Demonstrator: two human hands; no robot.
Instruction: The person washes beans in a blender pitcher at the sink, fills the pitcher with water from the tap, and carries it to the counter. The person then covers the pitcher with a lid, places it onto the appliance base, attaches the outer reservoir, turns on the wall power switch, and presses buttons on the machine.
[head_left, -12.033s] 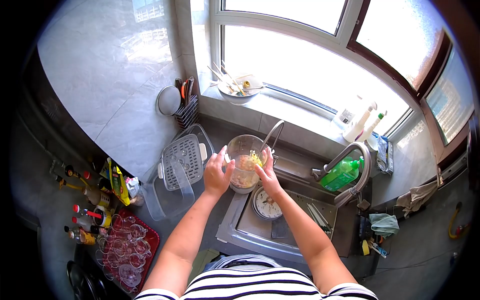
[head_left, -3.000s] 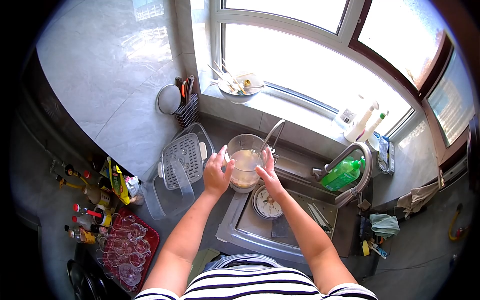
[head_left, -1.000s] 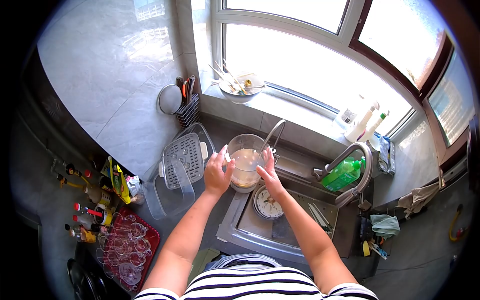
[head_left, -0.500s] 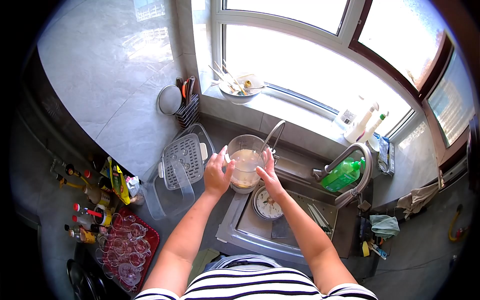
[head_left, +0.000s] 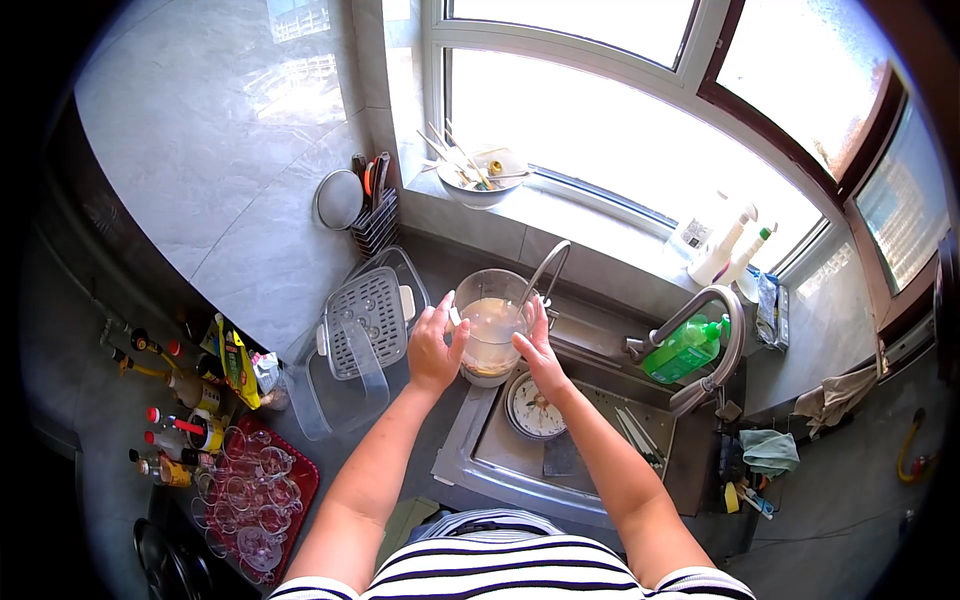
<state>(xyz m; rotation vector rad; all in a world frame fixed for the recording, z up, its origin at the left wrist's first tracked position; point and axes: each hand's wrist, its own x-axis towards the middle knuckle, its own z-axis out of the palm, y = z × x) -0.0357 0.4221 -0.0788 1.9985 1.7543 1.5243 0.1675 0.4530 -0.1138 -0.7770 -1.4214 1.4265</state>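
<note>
Between my two hands is a clear round container [head_left: 490, 338] partly filled with cloudy, pale liquid, with some yellowish matter low down. My left hand [head_left: 434, 350] is pressed to its left side, near the rim. On the right side my right hand [head_left: 538, 352] holds it, thumb toward me. The thin curved spout [head_left: 552, 268] of a small tap arches over the container's rim. It stands at the left edge of the sink [head_left: 488, 440]. Just right of it, in the sink, a patterned plate or bowl [head_left: 536, 408] lies with dark scraps on it.
Perforated grey rack [head_left: 366, 322] and clear plastic bins lie to the left. A red tray [head_left: 312, 470] bears several glasses. A large tap [head_left: 735, 330] and green soap bottle [head_left: 686, 350] stand right. Chopsticks [head_left: 640, 436] lie in the sink; a bowl [head_left: 482, 190] sits on the sill.
</note>
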